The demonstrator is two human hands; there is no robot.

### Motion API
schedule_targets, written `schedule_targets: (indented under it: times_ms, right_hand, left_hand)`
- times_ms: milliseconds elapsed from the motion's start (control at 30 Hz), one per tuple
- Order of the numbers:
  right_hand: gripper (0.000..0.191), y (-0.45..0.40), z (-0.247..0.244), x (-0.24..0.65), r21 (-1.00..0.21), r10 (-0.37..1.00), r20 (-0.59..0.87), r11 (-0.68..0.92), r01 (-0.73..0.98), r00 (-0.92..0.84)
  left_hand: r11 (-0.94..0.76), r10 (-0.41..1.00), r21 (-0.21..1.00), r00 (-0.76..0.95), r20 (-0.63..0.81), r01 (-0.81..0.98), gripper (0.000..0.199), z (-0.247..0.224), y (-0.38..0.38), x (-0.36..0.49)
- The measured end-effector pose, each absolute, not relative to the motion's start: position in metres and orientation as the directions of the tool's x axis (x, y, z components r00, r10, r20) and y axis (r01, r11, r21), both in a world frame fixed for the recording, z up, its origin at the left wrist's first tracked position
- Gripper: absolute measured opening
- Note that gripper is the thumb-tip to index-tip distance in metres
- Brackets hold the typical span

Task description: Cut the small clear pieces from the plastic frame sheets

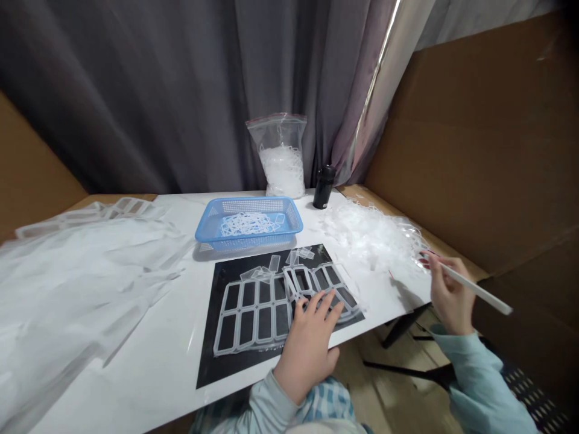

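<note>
My left hand (312, 340) lies with fingers spread on the right part of a translucent plastic sheet of rectangular frames (246, 316). The sheet rests on a black mat (209, 364), and its right part looks bent or layered. Several small clear rectangular pieces (274, 263) lie loose along its far edge. Off to the right, my right hand (455, 295) grips a slim white pen-like tool (486, 293), held in the air beside the table's right edge. The tool's dark tip points left, near a heap of thin white plastic frames (380, 238); its exact kind cannot be made out.
A blue basket (248, 241) holding thin white frames stands behind the mat. Farther back are a filled zip bag (283, 169) and a black bottle (324, 188). Translucent sheets (90, 277) pile up at left. Cardboard walls (488, 150) flank the white table (181, 346).
</note>
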State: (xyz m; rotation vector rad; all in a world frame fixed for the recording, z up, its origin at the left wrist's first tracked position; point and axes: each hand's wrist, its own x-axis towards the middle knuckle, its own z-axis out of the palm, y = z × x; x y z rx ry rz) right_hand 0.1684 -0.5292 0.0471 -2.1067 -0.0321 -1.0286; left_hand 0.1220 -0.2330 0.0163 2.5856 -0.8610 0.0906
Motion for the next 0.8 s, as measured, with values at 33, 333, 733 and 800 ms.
schedule_targets:
  times_ms: [33,333,733,800]
  right_hand:
    - [0.028,-0.529,0.05,0.166,-0.658,-0.323,0.669,-0.677,0.33,0.669]
    - [0.025,-0.427,0.055,0.115,-0.915,-0.147,0.369,-0.228,0.332,0.918]
    - [0.025,-0.355,0.038,0.103,-0.948,0.058,0.298,-0.1,0.303,0.953]
    - [0.023,-0.353,0.036,0.101,-0.949,0.079,0.299,-0.078,0.305,0.951]
  left_hand:
    - [-0.723,-0.56,0.361,0.806,0.192,-0.589,0.06,0.016,-0.233,0.122]
    - [-0.524,-0.315,0.603,0.795,0.519,-0.602,0.034,0.04,-0.224,0.103]
    - [-0.549,-0.043,0.722,0.877,0.479,-0.422,0.011,0.032,-0.197,0.083]
    - [-0.559,-0.037,0.723,0.883,0.468,-0.406,0.013,0.029,-0.192,0.079]
